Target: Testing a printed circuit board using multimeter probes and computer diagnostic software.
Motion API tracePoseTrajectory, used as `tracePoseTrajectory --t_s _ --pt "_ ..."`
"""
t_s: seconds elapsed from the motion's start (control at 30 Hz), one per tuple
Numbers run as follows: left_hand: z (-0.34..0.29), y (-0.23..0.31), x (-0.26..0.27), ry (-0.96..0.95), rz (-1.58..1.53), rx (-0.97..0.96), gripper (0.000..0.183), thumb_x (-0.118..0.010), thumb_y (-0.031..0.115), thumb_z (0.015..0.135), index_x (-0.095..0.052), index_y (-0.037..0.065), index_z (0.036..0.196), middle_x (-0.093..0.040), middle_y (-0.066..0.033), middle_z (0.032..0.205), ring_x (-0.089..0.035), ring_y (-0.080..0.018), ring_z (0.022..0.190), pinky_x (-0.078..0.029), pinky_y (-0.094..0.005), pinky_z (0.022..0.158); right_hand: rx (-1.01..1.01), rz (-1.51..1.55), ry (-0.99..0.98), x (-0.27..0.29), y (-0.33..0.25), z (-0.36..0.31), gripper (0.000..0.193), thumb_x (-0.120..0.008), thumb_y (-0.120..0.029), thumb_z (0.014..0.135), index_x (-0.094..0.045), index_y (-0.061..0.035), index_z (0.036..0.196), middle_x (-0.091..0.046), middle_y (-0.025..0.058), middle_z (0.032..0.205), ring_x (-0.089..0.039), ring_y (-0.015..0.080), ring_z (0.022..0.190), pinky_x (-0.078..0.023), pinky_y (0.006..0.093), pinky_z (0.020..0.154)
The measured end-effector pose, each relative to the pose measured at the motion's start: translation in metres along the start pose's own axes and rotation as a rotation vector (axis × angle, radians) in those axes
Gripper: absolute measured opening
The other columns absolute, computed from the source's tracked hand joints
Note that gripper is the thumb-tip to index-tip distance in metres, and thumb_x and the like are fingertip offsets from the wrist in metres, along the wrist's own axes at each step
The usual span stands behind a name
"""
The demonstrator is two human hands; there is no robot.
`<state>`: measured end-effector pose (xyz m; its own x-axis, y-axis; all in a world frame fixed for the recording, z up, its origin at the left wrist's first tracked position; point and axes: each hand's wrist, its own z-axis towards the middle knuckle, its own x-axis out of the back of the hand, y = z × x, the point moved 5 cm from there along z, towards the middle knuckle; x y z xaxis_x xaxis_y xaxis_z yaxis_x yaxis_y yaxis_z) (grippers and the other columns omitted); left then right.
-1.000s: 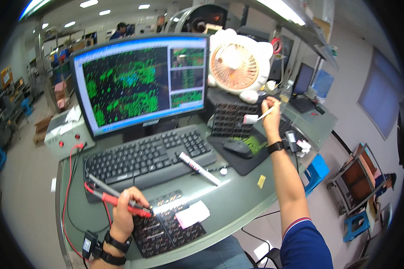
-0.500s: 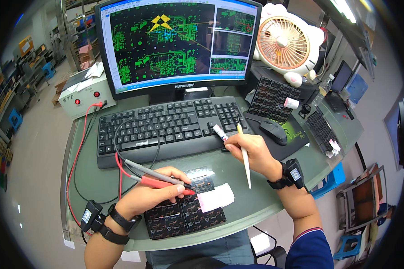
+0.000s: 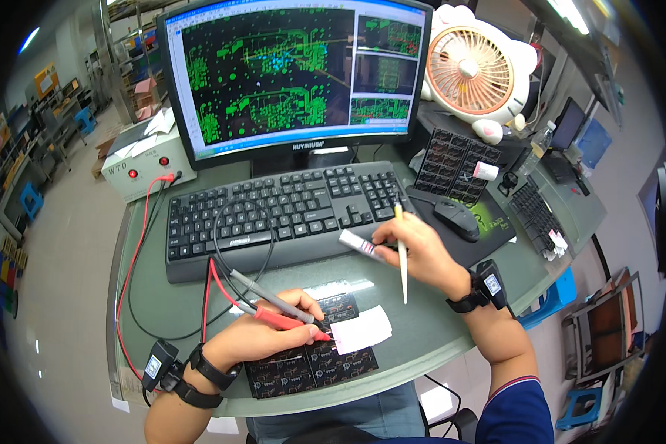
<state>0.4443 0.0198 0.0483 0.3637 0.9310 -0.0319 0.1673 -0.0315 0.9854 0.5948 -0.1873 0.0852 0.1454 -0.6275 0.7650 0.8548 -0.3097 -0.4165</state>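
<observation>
My left hand [image 3: 270, 337] is closed on two test probes, a red one [image 3: 280, 320] and a grey one [image 3: 268, 294], each trailing a cable. Their tips point down at a dark circuit board panel [image 3: 283, 376] on the desk, by the left edge of a white paper slip [image 3: 364, 331] on that panel. Whether the tips touch the board I cannot tell. My right hand [image 3: 422, 250], raised over the desk by the keyboard's front edge, holds a whitish-grey marker [image 3: 359, 243] between its fingers. A slim pale stick [image 3: 402, 275] with a yellowish upper part is in the same hand.
A black keyboard [image 3: 288, 207] lies ahead, below a monitor [image 3: 270, 144] showing a green circuit layout. On the right are a mouse [image 3: 455, 218], another board panel [image 3: 451, 164] standing upright and a fan [image 3: 470, 70]. At the left, a metal box [image 3: 137, 174] has the probe cables plugged in.
The marker has tilted flatter in my right hand. In my left hand, the red probe's tip has come nearer the paper slip. A yellow shape on the screen is gone, and the view shifted slightly.
</observation>
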Motion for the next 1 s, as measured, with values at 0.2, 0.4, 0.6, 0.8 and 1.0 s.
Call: tracePoseTrajectory --t_s 0.2,0.4,0.6,0.8,1.0 --pt "-0.004 -0.006 0.001 0.017 -0.013 0.057 0.021 -0.065 0.019 0.093 -0.060 0.005 0.108 -0.063 -0.0001 0.090 -0.057 -0.0050 0.077 -0.047 -0.0222 0.069 -0.252 0.227 0.247 0.018 0.035 0.012 0.012 -0.059 -0.012 0.097 -0.061 -0.0013 0.099 -0.070 0.0094 0.087 -0.063 0.0245 0.083 -0.049 0.0343 0.077" --pt "-0.003 -0.004 0.000 0.013 -0.024 0.068 0.024 -0.069 0.018 0.091 -0.059 0.003 0.108 -0.067 -0.0050 0.094 -0.062 -0.0074 0.079 -0.052 -0.0218 0.071 -0.025 -0.001 0.137 0.014 0.042 0.038 0.006 -0.058 -0.012 0.095 -0.061 -0.0072 0.097 -0.070 0.0049 0.088 -0.060 0.0292 0.092 -0.045 0.0403 0.083" --pt "-0.003 -0.003 0.001 0.000 -0.011 0.061 0.026 -0.065 0.022 0.092 -0.059 0.005 0.110 -0.066 -0.0020 0.094 -0.060 -0.0064 0.080 -0.050 -0.0228 0.071 -0.009 -0.178 0.018 0.008 0.044 0.044 0.006 -0.058 -0.015 0.095 -0.060 -0.0095 0.096 -0.069 0.0023 0.088 -0.060 0.0264 0.091 -0.042 0.0393 0.086" --pt "-0.001 -0.009 0.003 -0.007 -0.020 0.055 0.024 -0.068 0.017 0.092 -0.059 0.003 0.109 -0.067 -0.0057 0.096 -0.064 -0.0077 0.083 -0.053 -0.0213 0.071 -0.036 -0.251 0.028 0.014 0.054 0.045 0.011 -0.055 -0.020 0.098 -0.059 -0.0097 0.097 -0.069 0.0021 0.083 -0.063 0.0251 0.086 -0.041 0.0384 0.086" --pt "0.000 -0.007 0.000 -0.031 -0.024 0.048 0.023 -0.067 0.017 0.093 -0.058 0.002 0.109 -0.068 -0.0069 0.098 -0.065 -0.0085 0.085 -0.053 -0.0211 0.072 -0.319 -0.080 0.204 0.019 0.088 0.052 0.015 -0.057 -0.013 0.098 -0.054 -0.0009 0.107 -0.069 0.0153 0.090 -0.069 0.0278 0.087 -0.052 0.0361 0.076"
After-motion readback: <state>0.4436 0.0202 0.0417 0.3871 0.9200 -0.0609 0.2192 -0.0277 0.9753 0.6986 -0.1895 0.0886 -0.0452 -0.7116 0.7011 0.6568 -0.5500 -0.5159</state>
